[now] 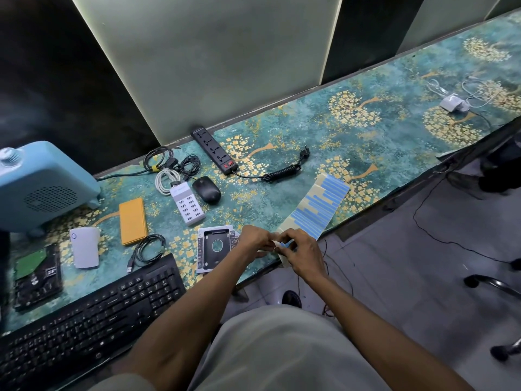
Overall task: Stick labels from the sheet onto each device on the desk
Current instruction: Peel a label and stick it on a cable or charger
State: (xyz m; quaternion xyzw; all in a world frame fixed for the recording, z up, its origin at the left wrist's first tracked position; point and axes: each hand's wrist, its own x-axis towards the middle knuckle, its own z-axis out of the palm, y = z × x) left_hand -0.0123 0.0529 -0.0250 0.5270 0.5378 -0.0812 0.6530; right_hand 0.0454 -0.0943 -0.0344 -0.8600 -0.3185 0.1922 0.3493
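Observation:
A long label sheet (315,207) with blue strips lies on the desk's front edge, its near end lifted. My left hand (256,239) and my right hand (303,255) meet at that near end, both pinching it; a blue label shows between the fingers. Devices lie to the left: a silver drive caddy (210,252) just beside my left hand, a white multi-port USB charger (187,206), a black mouse (206,189), a black power strip (214,149), an orange power bank (132,220), a white router-like box (84,246) and a black keyboard (90,317).
A light-blue fan heater (42,184) stands at the far left, with a bare hard drive (36,275) in front of it. Coiled cables (169,167) lie near the wall. A white adapter with wires (454,103) sits far right. Chair legs (496,283) stand on the floor.

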